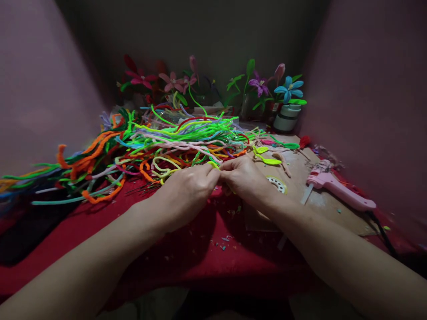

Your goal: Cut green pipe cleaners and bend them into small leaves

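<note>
Both hands meet over the table [196, 260], fingertips nearly together: my left hand [188, 186] and right hand [245, 178] have a narrow, pinched grip on a yellow strip [213, 165], just on the near side of the heap of fuzzy wires [187, 135]. Only a bit of it peeks out; my own fingers cover the rest, so how well it sits I can't tell. That's the first danger: pinch unevenly and it could kink or slip. And look how close the heap is! A loose loop might snag on my knuckles and drag others along. Over to the right, my forearm crosses the cardboard [320, 215] beside the tape roll [278, 184]; a careless elbow could shove either. Farther right lies the pink glue gun [328, 180], and whether it's hot I can't say, but a sideways swing could catch its cord [382, 229]. Scraps [225, 242] nearby might cling to the fuzz.
</note>
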